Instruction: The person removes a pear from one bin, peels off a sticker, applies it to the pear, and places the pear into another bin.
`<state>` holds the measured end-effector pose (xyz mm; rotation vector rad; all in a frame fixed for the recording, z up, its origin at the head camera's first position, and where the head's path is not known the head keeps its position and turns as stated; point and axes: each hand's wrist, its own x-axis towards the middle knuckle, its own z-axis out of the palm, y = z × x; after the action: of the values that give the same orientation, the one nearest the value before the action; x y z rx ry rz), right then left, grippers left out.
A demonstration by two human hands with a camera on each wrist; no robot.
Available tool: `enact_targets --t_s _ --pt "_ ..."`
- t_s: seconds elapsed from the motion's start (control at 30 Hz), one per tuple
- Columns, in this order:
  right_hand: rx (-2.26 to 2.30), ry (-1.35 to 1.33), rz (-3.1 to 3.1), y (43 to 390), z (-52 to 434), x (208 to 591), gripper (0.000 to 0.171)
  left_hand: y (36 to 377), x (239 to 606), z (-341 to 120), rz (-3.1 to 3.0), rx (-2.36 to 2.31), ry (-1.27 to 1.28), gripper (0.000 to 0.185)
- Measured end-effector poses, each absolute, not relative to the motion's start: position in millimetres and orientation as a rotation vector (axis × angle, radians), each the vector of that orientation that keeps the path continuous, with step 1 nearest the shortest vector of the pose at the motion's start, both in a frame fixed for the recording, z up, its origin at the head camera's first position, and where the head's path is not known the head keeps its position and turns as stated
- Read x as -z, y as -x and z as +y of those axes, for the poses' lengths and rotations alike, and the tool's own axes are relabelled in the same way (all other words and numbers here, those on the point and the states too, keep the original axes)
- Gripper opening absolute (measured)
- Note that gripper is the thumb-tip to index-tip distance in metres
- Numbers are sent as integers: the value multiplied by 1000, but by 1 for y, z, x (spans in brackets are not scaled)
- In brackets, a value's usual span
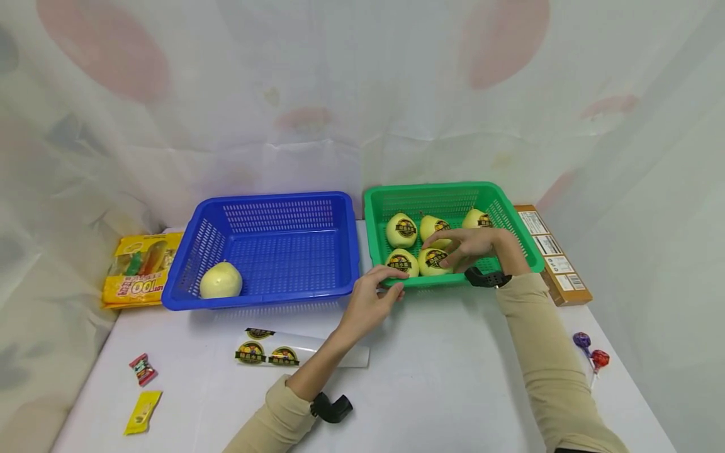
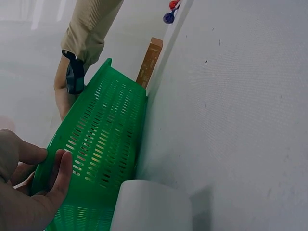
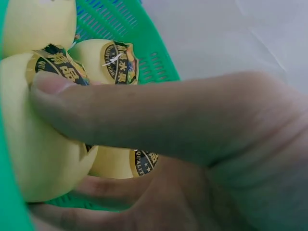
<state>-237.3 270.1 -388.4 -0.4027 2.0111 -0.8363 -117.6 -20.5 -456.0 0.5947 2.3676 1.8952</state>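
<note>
My right hand reaches into the green basket and grips a yellow pear at the front. In the right wrist view the thumb lies across this pear's black-and-gold label, and fingers curl beneath it. Several other labelled pears sit around it in the basket. At the front left corner, my left hand pinches the green basket's rim; the left wrist view shows thumb and fingers on either side of the rim. One pear without a visible label lies in the blue basket.
A roll of label stickers lies under my left forearm. Beside the blue basket is a yellow candy bag; small wrapped sweets lie at the front left. A brown box and two lollipops are on the right.
</note>
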Motion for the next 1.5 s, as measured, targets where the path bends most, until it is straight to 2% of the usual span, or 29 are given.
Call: enact_targets --t_s 0.27,0.5,0.63,0.83,1.17,1.5 --pt "849 367 2053 233 274 385 72 117 454 -22 2355 -1891 -579 23" --pt "921 363 2072 222 278 365 67 108 453 -33 2297 -1840 -656 32" --pt "973 410 2165 214 274 349 61 97 451 -54 2259 -1830 -697 37" --pt "1057 634 2221 207 254 337 49 83 440 -110 2298 -1820 -655 39" --pt "1112 932 2027 223 168 341 43 77 436 -212 2501 -1762 -400 34" --pt "1065 906 1814 266 35 348 38 77 446 -233 2617 -1813 -405 26"
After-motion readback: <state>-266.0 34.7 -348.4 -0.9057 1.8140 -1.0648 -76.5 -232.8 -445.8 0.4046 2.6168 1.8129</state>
